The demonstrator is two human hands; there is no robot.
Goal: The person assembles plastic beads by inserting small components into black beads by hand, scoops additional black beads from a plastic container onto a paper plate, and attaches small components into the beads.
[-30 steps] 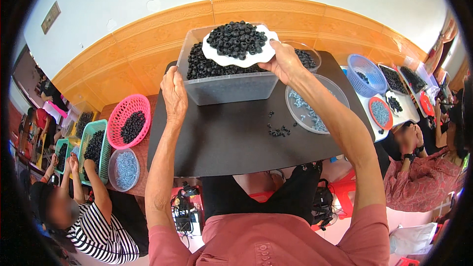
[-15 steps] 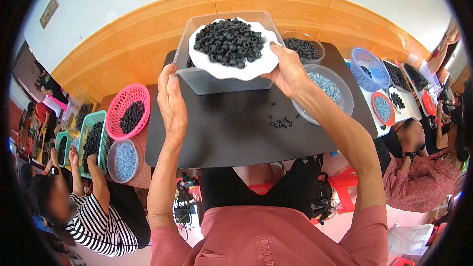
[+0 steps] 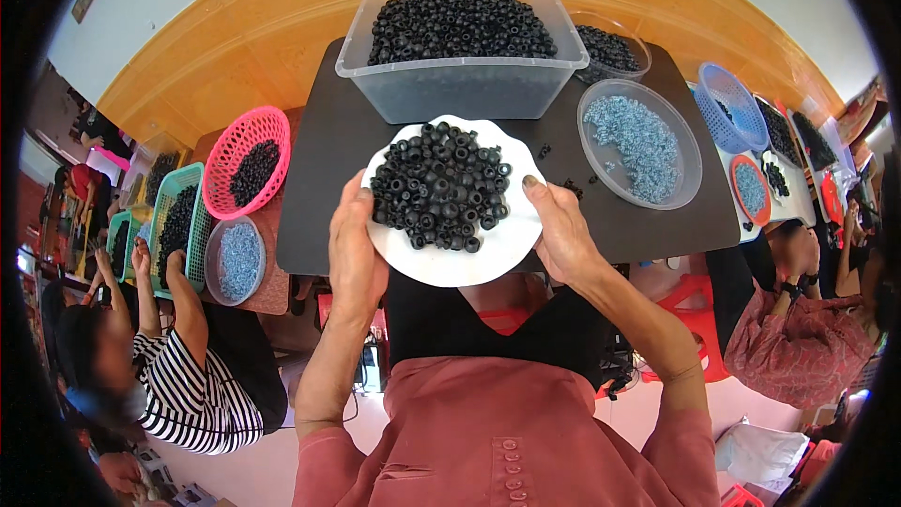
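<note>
Between my two hands is a white scalloped plate [image 3: 427, 270], heaped with black round parts [image 3: 439, 186] that have holes in them. My left hand [image 3: 355, 249] grips the plate's left rim. On the right rim, my right hand [image 3: 561, 230] holds on with the thumb on top. The plate hangs over the near part of the dark table [image 3: 314, 169]. Just beyond it stands a clear plastic bin [image 3: 460, 89], filled with many more of the same black parts. To the right of the plate sits a round clear tub [image 3: 690, 164] of small pale-blue pieces.
Behind that tub is a clear bowl [image 3: 643, 42] of black parts. A few loose black parts [image 3: 572, 188] lie by my right hand. At left are a pink basket [image 3: 218, 145], a green basket [image 3: 199, 216] and people at work; at right, a blue basket [image 3: 718, 84] and another person.
The plate of black parts has come from over the bin back toward me, held in both hands. My left hand has moved from the bin's side to the plate's rim.
</note>
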